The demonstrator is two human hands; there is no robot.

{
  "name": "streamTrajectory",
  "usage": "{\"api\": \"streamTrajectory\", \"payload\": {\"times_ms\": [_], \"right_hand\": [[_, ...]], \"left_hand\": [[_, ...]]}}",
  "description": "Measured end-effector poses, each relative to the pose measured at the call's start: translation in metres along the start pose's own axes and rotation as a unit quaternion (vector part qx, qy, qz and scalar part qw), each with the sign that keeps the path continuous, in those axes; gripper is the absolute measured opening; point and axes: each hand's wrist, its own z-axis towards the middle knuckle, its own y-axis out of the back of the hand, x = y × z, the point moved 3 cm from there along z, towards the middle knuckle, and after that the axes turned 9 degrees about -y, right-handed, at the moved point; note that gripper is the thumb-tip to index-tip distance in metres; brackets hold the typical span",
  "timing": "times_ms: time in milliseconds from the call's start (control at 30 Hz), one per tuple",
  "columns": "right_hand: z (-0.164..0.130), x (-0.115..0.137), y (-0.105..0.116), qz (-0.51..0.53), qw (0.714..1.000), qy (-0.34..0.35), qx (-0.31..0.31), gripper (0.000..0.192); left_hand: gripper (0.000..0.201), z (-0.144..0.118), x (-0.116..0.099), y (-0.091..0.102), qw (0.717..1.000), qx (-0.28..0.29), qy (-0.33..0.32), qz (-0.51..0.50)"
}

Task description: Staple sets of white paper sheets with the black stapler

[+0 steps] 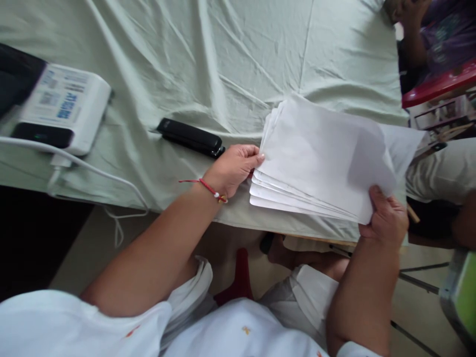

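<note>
A fanned stack of white paper sheets (316, 163) lies near the front edge of a table covered with a pale green cloth (208, 54). My left hand (234, 166) touches the stack's left edge with its fingertips; a red string bracelet is on that wrist. My right hand (385, 215) grips the stack's near right corner, thumb on top. A black stapler (190, 137) lies on the cloth just left of my left hand.
A white device with a label and a dark front (61, 106) sits at the table's left, with a white cable (92, 171) trailing over the edge. Another person's arm (411, 29) and a red surface (439, 84) are at the far right.
</note>
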Motion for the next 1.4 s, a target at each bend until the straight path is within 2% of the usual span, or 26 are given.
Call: {"api": "streamTrajectory", "payload": {"times_ms": [267, 600, 800, 967, 1033, 1133, 1233, 1300, 1400], "right_hand": [[0.001, -0.003, 0.004, 0.02, 1.0, 0.009, -0.008, 0.053], [0.002, -0.003, 0.002, 0.022, 1.0, 0.012, 0.005, 0.058], [-0.003, -0.001, -0.001, 0.033, 0.999, 0.039, 0.017, 0.052], [-0.003, 0.001, -0.001, 0.031, 0.996, 0.077, 0.021, 0.039], [-0.004, 0.002, -0.003, 0.032, 0.995, 0.076, 0.057, 0.037], [-0.009, 0.005, -0.01, 0.047, 0.99, 0.068, 0.112, 0.041], [-0.015, 0.009, -0.015, 0.073, 0.989, 0.081, 0.104, 0.04], [-0.016, 0.011, -0.015, 0.095, 0.986, 0.103, 0.094, 0.036], [-0.016, 0.014, -0.013, 0.108, 0.984, 0.113, 0.092, 0.034]], "left_hand": [[0.022, 0.001, -0.001, 0.003, 1.0, 0.018, 0.016, -0.016], [0.038, 0.001, -0.003, 0.004, 0.998, 0.018, 0.036, -0.041], [0.015, 0.001, -0.002, -0.003, 0.996, 0.033, 0.014, -0.078], [0.034, 0.003, -0.005, -0.003, 0.993, 0.065, -0.056, -0.081], [0.037, 0.003, -0.009, -0.002, 0.991, 0.081, -0.082, -0.073], [0.035, 0.005, -0.014, 0.0, 0.99, 0.076, -0.104, -0.054], [0.032, 0.007, -0.022, 0.001, 0.981, 0.078, -0.163, -0.064], [0.032, 0.008, -0.028, 0.003, 0.968, 0.097, -0.215, -0.081], [0.029, 0.007, -0.031, 0.005, 0.953, 0.127, -0.26, -0.089]]}}
